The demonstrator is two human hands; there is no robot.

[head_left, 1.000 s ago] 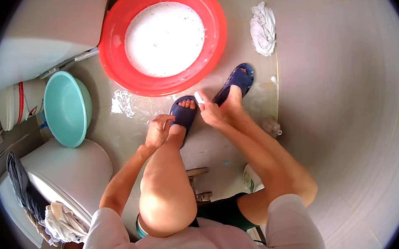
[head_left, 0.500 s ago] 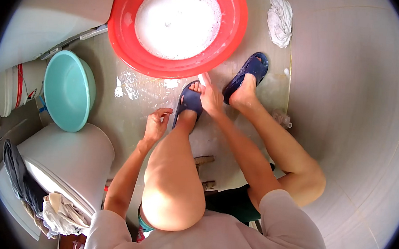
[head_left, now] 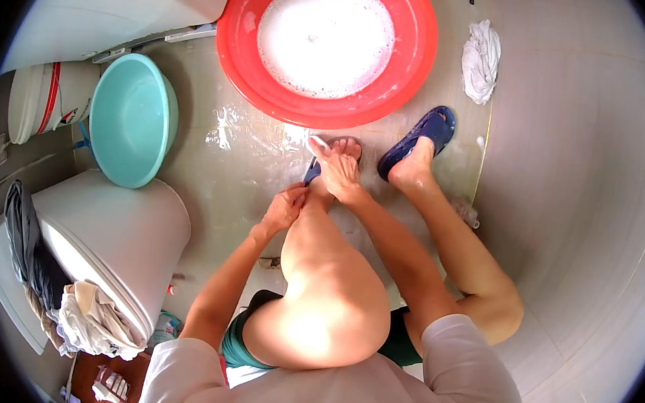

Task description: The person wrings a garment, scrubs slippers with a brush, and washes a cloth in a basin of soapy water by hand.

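My right hand (head_left: pixel 339 171) is closed on a small white object (head_left: pixel 317 145), its kind unclear, held above my left foot. Beneath it that foot wears a dark blue slipper (head_left: pixel 311 172), mostly covered by the hand. My left hand (head_left: pixel 285 209) is beside the left ankle with its fingers curled together, touching the leg or slipper; whether anything is between them is hidden. The other dark blue slipper (head_left: pixel 440 129) is on my right foot, flat on the floor. Just ahead of my feet stands a red basin (head_left: pixel 417 54) holding white suds (head_left: pixel 326 39).
Wet floor (head_left: pixel 243 146) shines below the basin. A crumpled white cloth (head_left: pixel 480 62) lies to the right. On the left are a turquoise basin (head_left: pixel 130 129), a white bucket (head_left: pixel 73 95) and a large pale drum (head_left: pixel 131 224) with clothes (head_left: pixel 97 320). A clear bottle (head_left: pixel 465 212) is near my right leg.
My left leg has swung right. My right hand has come back from the red basin's rim to above the left foot, still with the white object. My left hand has moved to the ankle.
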